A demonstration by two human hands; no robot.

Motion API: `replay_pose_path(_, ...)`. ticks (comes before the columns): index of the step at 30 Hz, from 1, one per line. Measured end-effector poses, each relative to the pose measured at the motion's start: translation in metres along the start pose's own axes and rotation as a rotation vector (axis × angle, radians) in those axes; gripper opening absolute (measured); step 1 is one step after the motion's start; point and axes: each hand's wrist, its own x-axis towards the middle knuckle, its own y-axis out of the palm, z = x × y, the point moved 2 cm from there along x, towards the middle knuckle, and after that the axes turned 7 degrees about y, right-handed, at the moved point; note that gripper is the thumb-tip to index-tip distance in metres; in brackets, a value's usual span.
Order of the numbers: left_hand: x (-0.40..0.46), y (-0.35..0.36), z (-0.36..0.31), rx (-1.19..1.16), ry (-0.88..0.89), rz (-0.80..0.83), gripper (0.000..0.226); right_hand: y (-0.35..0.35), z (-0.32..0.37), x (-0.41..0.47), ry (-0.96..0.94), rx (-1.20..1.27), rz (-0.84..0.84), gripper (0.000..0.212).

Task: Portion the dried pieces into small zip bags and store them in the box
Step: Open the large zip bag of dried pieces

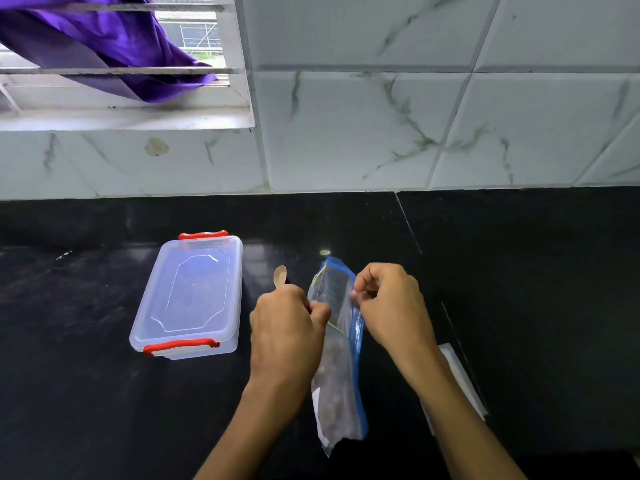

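Observation:
A large clear zip bag [337, 368] with a blue zip strip hangs between my hands above the black counter, with dark dried pieces dimly visible in its lower half. My left hand [285, 327] pinches the bag's left side near the top. My right hand [393, 303] pinches the right side at the blue strip. A pale wooden spoon [280, 276] pokes out behind my left hand; whether that hand holds it is hidden. The clear plastic box [188, 296] with red clips sits lidded to the left.
The black stone counter [519, 271] runs back to a white marbled tile wall [381, 126]. Flat white packets [460, 379] lie on the counter under my right forearm. A window with a purple cloth [104, 46] is at the upper left.

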Motion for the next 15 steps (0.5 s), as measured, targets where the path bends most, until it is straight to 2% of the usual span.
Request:
replay_pose_path(2,-0.001,-0.004,0.004,0.061,0.019,-0.062,0.02,-0.001,-0.001,-0.004,0.029,-0.044,-0.047,0.023)
replay_pose_path(4,-0.004,-0.007,0.006,0.015,0.016,-0.108,0.023,0.001,-0.003,-0.009,-0.005,-0.014,-0.011,0.013)
replay_pose_path(5,-0.007,-0.008,0.006,-0.012,0.015,-0.123,0.025,0.001,-0.002,-0.013,-0.025,-0.025,0.057,0.023)
replay_pose_path(6,-0.011,-0.008,0.005,-0.033,0.014,-0.122,0.029,0.003,-0.003,-0.016,-0.035,-0.052,0.147,0.043)
replay_pose_path(8,-0.019,-0.003,0.003,-0.053,-0.011,-0.053,0.038,0.005,-0.002,-0.021,-0.045,-0.09,0.28,0.075)
replay_pose_path(10,-0.028,0.003,0.001,-0.124,-0.053,0.082,0.042,0.008,0.0,-0.026,-0.071,-0.104,0.33,0.082)
replay_pose_path(12,-0.031,0.008,0.003,-0.242,-0.095,0.169,0.035,0.012,-0.004,-0.027,-0.091,-0.082,0.323,0.073)
replay_pose_path(15,-0.025,-0.001,0.015,-0.173,-0.101,0.069,0.026,0.006,-0.011,-0.024,-0.032,0.007,0.159,0.037)
